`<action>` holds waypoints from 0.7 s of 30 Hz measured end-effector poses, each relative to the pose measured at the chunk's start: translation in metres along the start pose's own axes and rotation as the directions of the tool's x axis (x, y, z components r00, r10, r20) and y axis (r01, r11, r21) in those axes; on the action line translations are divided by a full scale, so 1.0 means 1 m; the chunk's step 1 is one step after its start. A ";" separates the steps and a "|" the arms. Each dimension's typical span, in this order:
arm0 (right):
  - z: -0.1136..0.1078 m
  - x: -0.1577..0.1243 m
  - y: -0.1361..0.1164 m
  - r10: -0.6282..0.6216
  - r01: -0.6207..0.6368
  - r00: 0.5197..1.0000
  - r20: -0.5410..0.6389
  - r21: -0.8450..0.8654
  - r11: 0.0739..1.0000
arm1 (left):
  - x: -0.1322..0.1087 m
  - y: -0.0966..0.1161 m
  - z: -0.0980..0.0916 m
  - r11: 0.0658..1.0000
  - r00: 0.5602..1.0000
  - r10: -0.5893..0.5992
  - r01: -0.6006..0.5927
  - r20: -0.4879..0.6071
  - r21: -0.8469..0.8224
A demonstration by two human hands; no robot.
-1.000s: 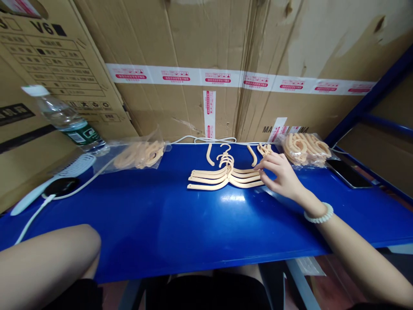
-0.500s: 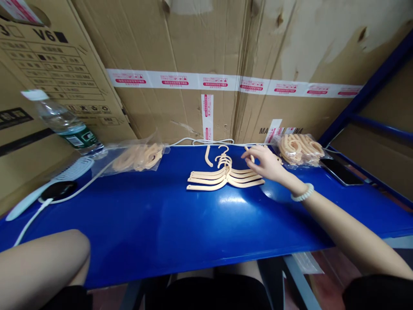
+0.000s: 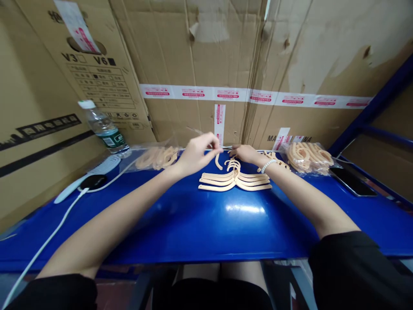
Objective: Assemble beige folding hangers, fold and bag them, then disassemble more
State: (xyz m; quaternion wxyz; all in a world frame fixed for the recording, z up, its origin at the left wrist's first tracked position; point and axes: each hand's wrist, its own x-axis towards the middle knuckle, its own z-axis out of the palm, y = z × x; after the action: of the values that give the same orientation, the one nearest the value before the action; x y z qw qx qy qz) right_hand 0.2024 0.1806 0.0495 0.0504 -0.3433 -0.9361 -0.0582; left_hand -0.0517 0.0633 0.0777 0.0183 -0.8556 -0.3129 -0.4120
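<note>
Both bare hands reach to the far side of the blue table. My left hand [image 3: 200, 150] has thumb and forefinger pinched together at the upper end of a loose, curved beige hanger arm [image 3: 218, 162], whose lower part rests on the table. Close by, my right hand [image 3: 248, 154] has its fingers closed over a beige hanger piece with a hook [image 3: 232, 156], mostly hidden under the fingertips. Just in front of both hands lies a row of several beige plastic hangers [image 3: 235, 181], arms spread and hooks pointing away from me.
Loose beige parts [image 3: 275, 160] lie right of my right hand, beside a clear bag of parts [image 3: 309, 158] and a phone [image 3: 352, 181]. Leftward are another parts bag [image 3: 156, 157], a water bottle [image 3: 108, 131], a hairbrush [image 3: 105, 168] and a black charger [image 3: 92, 183]. Cardboard [image 3: 193, 116] stands behind.
My left hand has come in from the lower left to the loose hanger arm. My right hand has moved left from the loose parts to the hook. The view has shifted left.
</note>
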 end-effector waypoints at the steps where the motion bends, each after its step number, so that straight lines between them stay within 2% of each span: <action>1: 0.000 -0.001 -0.001 -0.006 0.006 1.000 -0.008 -0.013 1.000 | 0.000 -0.008 0.006 0.999 0.998 -0.019 0.017 0.061 0.029; 3: -0.001 -0.004 -0.002 -0.008 0.007 0.999 -0.037 -0.033 0.999 | -0.001 -0.026 0.023 0.996 0.976 -0.055 0.039 0.211 0.082; 7: -0.002 -0.014 0.002 0.011 -0.013 0.992 -0.124 -0.019 1.000 | -0.005 -0.055 0.054 0.998 0.944 -0.024 0.003 0.329 0.065; 11: -0.004 -0.026 0.007 0.104 -0.078 0.949 -0.298 0.096 0.992 | -0.009 -0.064 0.070 1.000 0.918 -0.002 -0.005 0.397 0.016; 13: -0.007 -0.032 0.007 0.196 -0.127 0.896 -0.398 0.191 0.973 | -0.010 -0.064 0.072 1.000 0.921 -0.006 0.013 0.390 -0.015; 16: -0.016 -0.040 0.000 0.355 -0.175 0.782 -0.512 0.367 0.914 | -0.009 -0.062 0.067 0.996 0.948 -0.038 0.063 0.316 -0.070; 18: -0.023 -0.049 -0.011 0.432 -0.170 0.721 -0.542 0.466 0.868 | -0.010 -0.056 0.061 0.987 0.971 -0.081 0.109 0.224 -0.116; 21: -0.032 -0.066 -0.037 0.542 -0.096 0.676 -0.499 0.670 0.736 | -0.014 -0.034 0.051 0.963 0.984 -0.151 0.167 0.090 -0.212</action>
State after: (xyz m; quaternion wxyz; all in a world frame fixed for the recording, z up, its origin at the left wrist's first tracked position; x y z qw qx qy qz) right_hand 0.2302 0.1053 0.0698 0.4956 -0.4324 -0.7422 0.1289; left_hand -0.0409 0.0980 0.0265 -0.1207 -0.8388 -0.3339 -0.4127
